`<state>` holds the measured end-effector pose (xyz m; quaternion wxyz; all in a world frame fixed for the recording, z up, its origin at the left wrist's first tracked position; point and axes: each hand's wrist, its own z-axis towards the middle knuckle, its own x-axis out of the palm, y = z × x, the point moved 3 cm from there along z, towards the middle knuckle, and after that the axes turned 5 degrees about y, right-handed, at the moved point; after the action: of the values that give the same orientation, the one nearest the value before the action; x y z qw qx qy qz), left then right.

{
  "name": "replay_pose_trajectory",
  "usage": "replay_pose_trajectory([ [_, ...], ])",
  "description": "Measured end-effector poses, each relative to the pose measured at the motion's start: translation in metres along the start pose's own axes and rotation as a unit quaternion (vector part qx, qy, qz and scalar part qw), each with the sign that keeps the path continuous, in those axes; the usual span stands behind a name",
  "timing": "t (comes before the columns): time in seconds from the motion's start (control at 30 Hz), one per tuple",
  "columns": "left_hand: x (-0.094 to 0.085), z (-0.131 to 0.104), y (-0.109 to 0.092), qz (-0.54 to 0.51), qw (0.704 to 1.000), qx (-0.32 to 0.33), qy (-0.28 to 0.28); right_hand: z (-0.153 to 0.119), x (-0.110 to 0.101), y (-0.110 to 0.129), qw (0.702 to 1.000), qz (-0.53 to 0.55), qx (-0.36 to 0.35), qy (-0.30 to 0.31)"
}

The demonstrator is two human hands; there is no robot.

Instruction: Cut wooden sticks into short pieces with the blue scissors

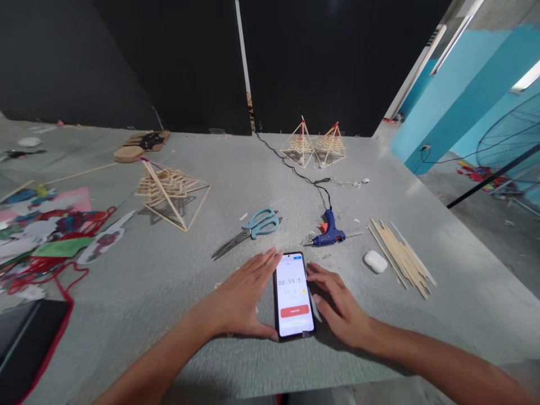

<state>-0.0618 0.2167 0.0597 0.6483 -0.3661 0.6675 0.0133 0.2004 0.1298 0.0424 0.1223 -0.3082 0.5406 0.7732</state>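
A phone [294, 326] with a lit timer screen and a red button lies on the grey table between my two hands. My left hand [247, 298] is open along its left side, fingertips at the upper left corner and thumb by the lower left. On the other side, my right hand [340, 306] rests with fingers apart, fingertips close to or touching the phone's right edge. Beyond the phone are blue-handled scissors [248, 232] and a blue glue gun [329, 229] with a black cord. A white rounded case [375, 261] sits to the right.
Thin wooden sticks [400, 256] lie at the right. A stick pyramid [169, 191] stands left of centre, and two smaller pyramids [301, 143] stand at the back. Coloured scraps and red yarn [76, 247] cover the left side, near a black flat object [31, 337].
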Motion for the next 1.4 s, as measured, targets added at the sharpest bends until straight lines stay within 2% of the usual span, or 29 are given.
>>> replay_pose_trajectory([
  [0.2,0.000,0.000,-0.001,0.004,1.000,-0.002,0.004,0.000,-0.005,0.005,1.000,0.003,-0.010,0.011],
  [0.57,0.002,-0.002,0.001,0.012,1.000,0.011,-0.017,-0.002,-0.002,0.010,0.998,-0.062,-0.014,0.018],
  [0.77,0.003,-0.001,0.001,0.013,1.000,0.012,-0.011,-0.004,-0.003,0.010,0.998,-0.048,-0.030,0.026],
  [1.17,0.004,-0.002,0.002,-0.005,1.000,0.018,-0.022,-0.001,-0.002,0.010,0.999,-0.025,-0.006,0.018],
  [1.4,0.003,0.000,0.001,-0.012,1.000,0.007,-0.001,0.000,-0.006,0.006,1.000,0.009,0.001,0.025],
])
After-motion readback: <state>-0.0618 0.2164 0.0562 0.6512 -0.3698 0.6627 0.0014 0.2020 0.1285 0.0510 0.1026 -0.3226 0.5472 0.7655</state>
